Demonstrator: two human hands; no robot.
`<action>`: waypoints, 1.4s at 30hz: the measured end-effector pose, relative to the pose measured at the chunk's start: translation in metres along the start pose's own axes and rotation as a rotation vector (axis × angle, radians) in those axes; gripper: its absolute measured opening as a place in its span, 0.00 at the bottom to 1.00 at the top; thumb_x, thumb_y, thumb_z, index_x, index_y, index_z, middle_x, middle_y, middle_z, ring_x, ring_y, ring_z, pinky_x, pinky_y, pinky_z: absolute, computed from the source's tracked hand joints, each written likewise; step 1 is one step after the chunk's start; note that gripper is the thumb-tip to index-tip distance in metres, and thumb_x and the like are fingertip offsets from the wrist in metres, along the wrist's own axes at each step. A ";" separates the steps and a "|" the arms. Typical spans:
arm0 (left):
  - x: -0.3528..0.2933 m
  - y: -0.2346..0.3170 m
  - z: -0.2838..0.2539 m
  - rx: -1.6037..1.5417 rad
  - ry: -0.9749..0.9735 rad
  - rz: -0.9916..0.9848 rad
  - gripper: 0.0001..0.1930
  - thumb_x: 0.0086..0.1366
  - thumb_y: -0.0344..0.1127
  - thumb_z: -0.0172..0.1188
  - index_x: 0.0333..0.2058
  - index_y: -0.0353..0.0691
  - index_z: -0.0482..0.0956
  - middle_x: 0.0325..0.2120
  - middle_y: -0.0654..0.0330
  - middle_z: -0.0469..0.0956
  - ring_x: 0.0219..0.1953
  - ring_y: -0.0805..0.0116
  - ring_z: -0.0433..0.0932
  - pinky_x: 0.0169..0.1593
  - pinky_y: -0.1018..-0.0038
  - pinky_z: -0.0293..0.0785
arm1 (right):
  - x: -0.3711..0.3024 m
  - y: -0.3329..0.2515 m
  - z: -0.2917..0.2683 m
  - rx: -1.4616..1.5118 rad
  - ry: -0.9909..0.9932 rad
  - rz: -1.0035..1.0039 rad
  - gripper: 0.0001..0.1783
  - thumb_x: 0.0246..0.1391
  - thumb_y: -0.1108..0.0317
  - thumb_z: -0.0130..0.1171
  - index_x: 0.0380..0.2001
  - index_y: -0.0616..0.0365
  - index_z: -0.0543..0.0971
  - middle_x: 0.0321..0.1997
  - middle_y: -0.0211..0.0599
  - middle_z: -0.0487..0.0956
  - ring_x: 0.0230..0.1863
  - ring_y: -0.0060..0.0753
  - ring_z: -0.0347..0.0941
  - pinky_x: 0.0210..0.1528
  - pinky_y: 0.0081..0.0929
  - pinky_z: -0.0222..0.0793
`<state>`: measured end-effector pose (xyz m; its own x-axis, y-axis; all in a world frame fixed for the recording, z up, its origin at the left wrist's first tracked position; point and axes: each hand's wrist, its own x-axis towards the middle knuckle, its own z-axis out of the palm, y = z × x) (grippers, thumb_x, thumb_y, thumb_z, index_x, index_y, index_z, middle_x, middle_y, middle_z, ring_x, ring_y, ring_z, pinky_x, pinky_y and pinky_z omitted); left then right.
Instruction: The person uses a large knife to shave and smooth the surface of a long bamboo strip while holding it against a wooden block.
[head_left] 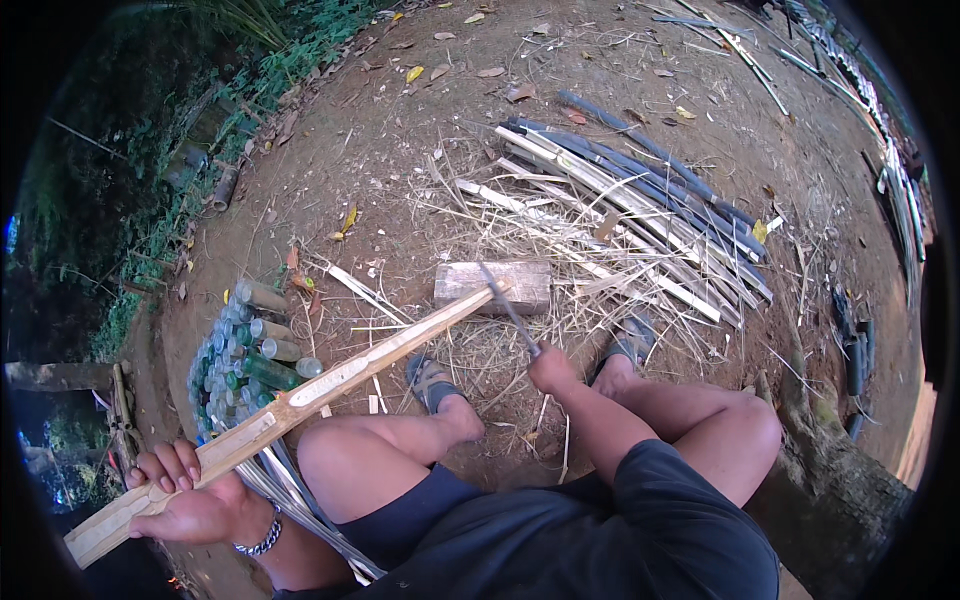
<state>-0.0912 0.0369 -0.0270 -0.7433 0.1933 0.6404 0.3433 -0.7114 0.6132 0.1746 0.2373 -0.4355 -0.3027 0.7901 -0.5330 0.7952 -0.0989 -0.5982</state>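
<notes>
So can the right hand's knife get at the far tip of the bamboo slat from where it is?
Probably yes. The right hand holds the knife with its blade already at the tip of the bamboo slat, over the wooden block; the left hand grips the near end, and nothing lies between.

One long bamboo stave [300, 400] is in view, along with one knife blade [508, 305] and one wooden block [493, 285] on the ground. Two hands show, the left hand [185, 495] and the right hand [552, 370], and two sandalled feet [435, 385]. The split bamboo strips [640, 215] in the pile and the bottles [250, 350] stacked at the left are too many and too overlapped to count exactly.
</notes>
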 end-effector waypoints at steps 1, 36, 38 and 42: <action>0.000 0.001 -0.001 0.016 0.004 0.004 0.31 0.63 0.68 0.47 0.34 0.39 0.65 0.20 0.66 0.58 0.17 0.79 0.56 0.19 0.83 0.53 | 0.004 0.009 -0.007 -0.029 -0.016 -0.007 0.12 0.53 0.64 0.53 0.39 0.56 0.75 0.37 0.55 0.79 0.42 0.58 0.76 0.46 0.49 0.70; -0.029 0.015 0.028 0.151 0.285 0.115 0.33 0.64 0.70 0.39 0.42 0.41 0.66 0.22 0.64 0.63 0.19 0.76 0.61 0.24 0.78 0.63 | -0.051 -0.061 -0.043 0.223 0.253 -0.128 0.13 0.53 0.65 0.51 0.38 0.63 0.74 0.35 0.58 0.78 0.42 0.61 0.75 0.44 0.48 0.70; -0.031 0.019 0.029 0.097 0.262 0.060 0.32 0.64 0.70 0.40 0.41 0.42 0.67 0.22 0.64 0.63 0.20 0.75 0.62 0.26 0.77 0.64 | -0.070 -0.087 -0.054 0.218 0.137 -0.216 0.13 0.52 0.66 0.52 0.38 0.63 0.73 0.34 0.59 0.78 0.40 0.61 0.75 0.43 0.49 0.70; -0.028 0.021 -0.007 -0.106 -0.014 0.025 0.31 0.64 0.70 0.41 0.37 0.43 0.68 0.20 0.65 0.62 0.19 0.76 0.61 0.25 0.78 0.62 | -0.111 -0.131 -0.053 0.229 0.030 -0.481 0.11 0.47 0.67 0.56 0.33 0.61 0.71 0.29 0.56 0.77 0.35 0.60 0.75 0.39 0.48 0.69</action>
<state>-0.0672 0.0115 -0.0348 -0.7271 0.1833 0.6616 0.2987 -0.7832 0.5453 0.1319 0.1951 -0.2664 -0.5868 0.7955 -0.1513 0.4345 0.1517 -0.8878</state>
